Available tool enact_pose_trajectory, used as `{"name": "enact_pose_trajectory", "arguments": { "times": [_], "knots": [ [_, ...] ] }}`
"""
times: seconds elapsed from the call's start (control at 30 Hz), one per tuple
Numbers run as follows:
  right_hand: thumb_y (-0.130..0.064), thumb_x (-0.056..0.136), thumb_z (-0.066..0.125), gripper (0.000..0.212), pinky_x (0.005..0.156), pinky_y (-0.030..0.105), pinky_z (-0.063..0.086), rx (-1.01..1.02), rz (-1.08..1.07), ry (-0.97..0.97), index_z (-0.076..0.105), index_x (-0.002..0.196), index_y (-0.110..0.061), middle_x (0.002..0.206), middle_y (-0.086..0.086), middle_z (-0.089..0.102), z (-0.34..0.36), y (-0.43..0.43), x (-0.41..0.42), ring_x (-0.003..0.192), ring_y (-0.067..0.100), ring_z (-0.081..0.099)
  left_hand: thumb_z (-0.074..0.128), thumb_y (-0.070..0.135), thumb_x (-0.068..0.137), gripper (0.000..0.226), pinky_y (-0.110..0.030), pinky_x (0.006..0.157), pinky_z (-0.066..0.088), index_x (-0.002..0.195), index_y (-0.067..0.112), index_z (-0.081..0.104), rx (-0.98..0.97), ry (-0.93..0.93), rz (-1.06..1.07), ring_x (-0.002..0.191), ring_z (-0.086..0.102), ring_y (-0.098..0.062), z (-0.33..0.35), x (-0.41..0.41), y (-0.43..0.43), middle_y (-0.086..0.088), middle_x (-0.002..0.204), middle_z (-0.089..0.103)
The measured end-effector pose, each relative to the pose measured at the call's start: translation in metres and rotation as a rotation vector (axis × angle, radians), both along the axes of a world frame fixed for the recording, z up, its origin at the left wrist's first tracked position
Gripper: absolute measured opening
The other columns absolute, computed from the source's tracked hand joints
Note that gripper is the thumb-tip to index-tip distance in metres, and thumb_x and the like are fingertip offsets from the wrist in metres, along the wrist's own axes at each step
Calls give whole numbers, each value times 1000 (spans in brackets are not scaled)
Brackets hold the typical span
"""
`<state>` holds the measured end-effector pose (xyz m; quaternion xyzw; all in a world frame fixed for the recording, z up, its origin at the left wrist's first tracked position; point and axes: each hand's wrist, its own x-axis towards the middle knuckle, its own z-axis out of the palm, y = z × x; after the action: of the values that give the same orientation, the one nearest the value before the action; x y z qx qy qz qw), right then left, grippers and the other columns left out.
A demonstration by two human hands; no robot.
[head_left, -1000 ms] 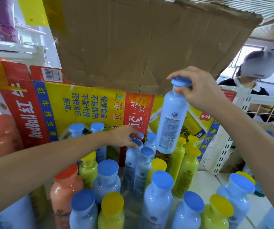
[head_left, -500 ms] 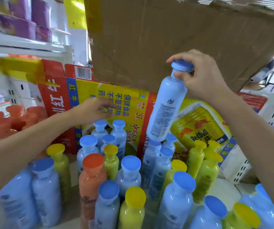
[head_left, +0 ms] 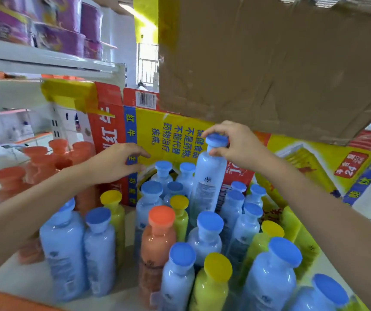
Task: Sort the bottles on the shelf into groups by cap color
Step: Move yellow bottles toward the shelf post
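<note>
Crowding was judged the chief hazard: the blue-capped bottle [head_left: 207, 182] was held only by its cap [head_left: 216, 140], pinched between thumb and fingertips of the right hand [head_left: 238, 147], with its body tilted and its base hidden low among the standing bottles. If it were lowered at that slant, a neighbour such as the yellow-capped bottle [head_left: 179, 212] or the orange-capped bottle [head_left: 157, 239] could be knocked over, and others packed close by might be felled with it. A slip was also thought possible, since the smooth cap was gripped by so little. The left hand [head_left: 117, 163] was seen near the printed carton [head_left: 169, 129], above the blue-capped group [head_left: 164, 173] at the back, its fingers loosely bent and nothing gripped; whether the carton was touched could not be told. The held bottle was seen as a pale blue, glossy cylinder with a narrowed neck, a broad flat cap of stronger blue and a small printed label. It was placed just beside that back group, toward the rear of the shelf [head_left: 23, 280].
</note>
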<state>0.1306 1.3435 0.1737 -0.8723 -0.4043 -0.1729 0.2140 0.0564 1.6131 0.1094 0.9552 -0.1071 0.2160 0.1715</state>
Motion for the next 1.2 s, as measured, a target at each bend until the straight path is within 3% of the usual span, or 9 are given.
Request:
{"name": "enact_pose_trajectory", "arguments": {
  "times": [0.17, 0.3, 0.43, 0.6, 0.7, 0.9, 1.1, 1.2],
  "knots": [
    [-20, 73, 76, 36, 87, 32, 40, -132, 1, 100, 63, 106, -23, 110, 6, 59, -29, 14, 5, 105, 19, 53, 65, 22, 83, 32, -21, 91, 37, 114, 14, 62, 1, -3, -14, 107, 55, -15, -6, -9, 11, -3, 116, 62],
    [-18, 71, 77, 34, 86, 37, 43, -201, 1, 184, 61, 99, -23, 109, 6, 59, -49, 21, 12, 102, 20, 53, 65, 23, 83, 30, -32, 92, 45, 113, 18, 62, -24, 25, -17, 104, 56, -13, -9, -15, 17, 1, 113, 62],
    [-16, 70, 77, 33, 80, 33, 41, -228, -16, 235, 60, 97, -23, 107, 5, 59, -65, 25, 18, 101, 19, 53, 64, 24, 83, 31, -20, 90, 40, 113, 18, 62, -32, 48, -38, 100, 53, -5, -13, -17, 20, 8, 110, 59],
    [-15, 71, 76, 32, 75, 28, 35, -251, -11, 241, 60, 100, -18, 107, 5, 58, -77, 27, 23, 101, 18, 50, 64, 25, 83, 32, -27, 92, 45, 114, 20, 61, -59, 83, -52, 103, 55, -8, -16, -17, 22, 12, 108, 56],
    [-16, 74, 74, 33, 77, 30, 36, -234, -21, 263, 59, 102, -19, 110, 6, 56, -79, 24, 25, 101, 18, 48, 64, 27, 83, 32, -19, 90, 40, 114, 21, 61, -52, 85, -51, 102, 54, -7, -19, -15, 23, 13, 106, 55],
    [-19, 81, 66, 33, 80, 29, 34, -356, -29, 203, 55, 112, -18, 117, 5, 52, -79, 25, 23, 108, 20, 45, 62, 26, 84, 34, -4, 78, 32, 117, 18, 60, -15, 96, -51, 94, 47, -2, -19, -13, 20, 9, 106, 56],
    [-26, 85, 64, 38, 90, 36, 39, -516, -48, 162, 50, 120, -21, 123, 5, 52, -75, 25, 22, 110, 23, 46, 61, 28, 85, 33, -3, 74, 33, 118, 21, 59, -11, 131, -62, 93, 47, -2, -17, -15, 18, 11, 105, 53],
    [-27, 85, 64, 47, 94, 34, 38, -553, -57, 112, 46, 128, -22, 127, 3, 47, -71, 25, 18, 116, 22, 45, 61, 30, 85, 34, -11, 77, 32, 118, 21, 59, -3, 158, -65, 96, 48, -3, -16, -16, 18, 9, 107, 55]
  ]
}}
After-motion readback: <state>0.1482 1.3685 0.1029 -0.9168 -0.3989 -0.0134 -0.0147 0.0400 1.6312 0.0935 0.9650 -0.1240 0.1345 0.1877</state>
